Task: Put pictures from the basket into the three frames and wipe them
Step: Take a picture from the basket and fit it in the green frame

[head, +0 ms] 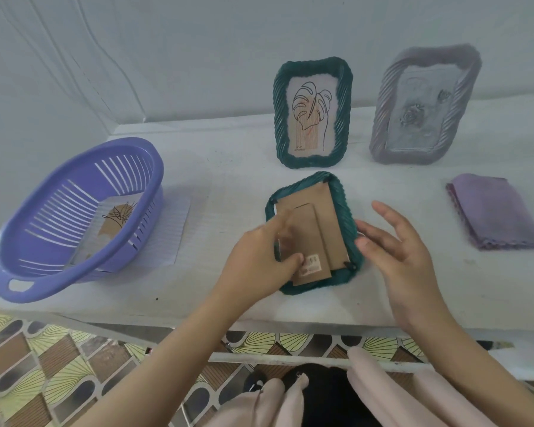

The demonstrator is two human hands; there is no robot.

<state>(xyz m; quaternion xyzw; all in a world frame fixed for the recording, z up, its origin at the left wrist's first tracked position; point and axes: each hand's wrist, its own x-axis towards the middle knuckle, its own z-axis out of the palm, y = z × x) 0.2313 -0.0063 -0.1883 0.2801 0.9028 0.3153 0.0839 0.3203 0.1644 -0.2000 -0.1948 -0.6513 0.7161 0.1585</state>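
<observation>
Although the wide lens bends the scene, the white worktop (290, 306) carries everything noted below. Toward its left edge sits the purple slotted basket (74, 217), tilted, with at least one picture (114, 224) lying inside. Along the back edge stand two frames: a grey frame (426, 107) toward the right, its contents too hazy to confirm, and a green upright frame (312, 114) at centre showing a leaf drawing. Near the right edge lies a folded purple cloth (495, 212), untouched.

Close to the front edge, at centre, a second green frame (342, 211) lies face down, its brown backing board (327, 217) and hinged stand uppermost. The left hand (259, 257) presses on the stand, thumb and fingertips bearing on its lower part. The right hand (404, 245) is spread open, grasping nothing, its thumb touching the frame's right rim.

Judgement: the frame appears light and rigid, its ribbed rim offering sure purchase; take it by the two long rims. The board is thin and likely to bend; any glazing beneath would be fragile. The picture is limp paper, best lifted by an edge.
</observation>
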